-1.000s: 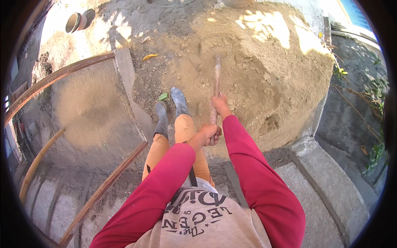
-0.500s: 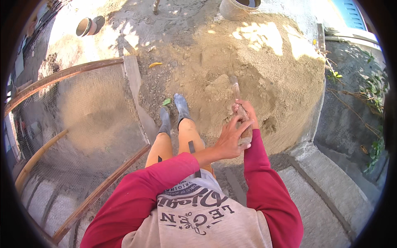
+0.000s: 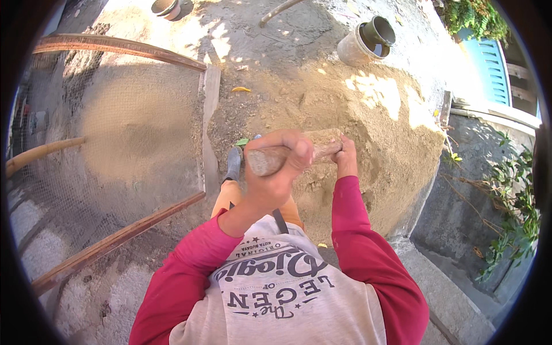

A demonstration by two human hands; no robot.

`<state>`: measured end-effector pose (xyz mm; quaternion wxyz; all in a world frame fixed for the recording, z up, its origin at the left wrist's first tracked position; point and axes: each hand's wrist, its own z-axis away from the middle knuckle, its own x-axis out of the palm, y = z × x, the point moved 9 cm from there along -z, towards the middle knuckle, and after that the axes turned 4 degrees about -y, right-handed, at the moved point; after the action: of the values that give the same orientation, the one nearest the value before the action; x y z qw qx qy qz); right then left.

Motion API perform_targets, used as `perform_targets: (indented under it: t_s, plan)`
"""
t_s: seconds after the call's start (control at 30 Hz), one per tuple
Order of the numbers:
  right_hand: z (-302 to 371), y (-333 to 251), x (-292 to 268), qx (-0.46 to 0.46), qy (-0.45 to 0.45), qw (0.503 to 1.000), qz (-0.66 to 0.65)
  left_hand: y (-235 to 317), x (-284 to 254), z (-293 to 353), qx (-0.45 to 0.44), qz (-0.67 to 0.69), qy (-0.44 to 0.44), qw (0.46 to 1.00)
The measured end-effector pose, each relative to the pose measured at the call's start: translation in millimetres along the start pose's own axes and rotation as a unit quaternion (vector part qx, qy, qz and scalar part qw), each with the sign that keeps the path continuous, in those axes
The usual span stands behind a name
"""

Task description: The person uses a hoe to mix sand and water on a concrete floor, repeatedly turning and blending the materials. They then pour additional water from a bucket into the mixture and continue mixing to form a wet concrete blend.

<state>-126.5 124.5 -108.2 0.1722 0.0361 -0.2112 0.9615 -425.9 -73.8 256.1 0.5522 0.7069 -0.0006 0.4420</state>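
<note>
Clearly a 2-hand hold: wooden tool handle (image 3: 268,163) is up in front of the body, over near edge of the sand heap (image 3: 397,123), lying crosswise w/ a slight upward slant to the R.

Handle: round, thick, worn; grey-brown, paler & dusty at the butt, redder-brown further along. Butt end is blunt, faces L & toward the cam, so looks fattest there; shaft narrows toward R hand.

L hand (image 3: 275,179): closed round shaft just behind butt, thumb over the top. R hand (image 3: 347,156): gripping the far stretch, fingers wrapped; exact finger placement hard to read.

Hidden/unclear: tool's working end can't be made out, so tool type n/k. Sandy clump (image 3: 322,135) shows right behind shaft btwn the hands; can't tell if it's on the tool or part of heap. L hand a bit blurred. R foot mostly covered by L hand; L foot (image 3: 234,164) shows, in grey footwear.

Around: wood-framed mesh screen (image 3: 123,192) at L, cut by fisheye rim; sand seen thru/on it, can't tell which. Pale bucket (image 3: 352,52) beyond heap w/ dark container (image 3: 380,30) tilted in its mouth. 2nd bucket (image 3: 165,8), upper L, cropped by top edge.
</note>
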Motion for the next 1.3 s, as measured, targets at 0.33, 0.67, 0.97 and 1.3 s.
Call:
perform_targets:
  t_s: [0.33,0.67,0.97,1.3]
  plan:
    - [284,402,335,0.204,-0.313,0.890,0.260,383,-152,323,0.400,-0.134,0.166,0.891]
    - [609,440,415,0.213,-0.670,0.685,0.191,282,-171,605,0.646,-0.139,0.359,0.659]
    - [388,337,361,0.088,-0.473,0.844,0.237,160,-310,579,0.270,-0.110,0.806,0.514]
    - [48,166,98,0.008,-0.004,0.971,0.239,112,-247,286,-0.464,-0.644,0.141,0.592]
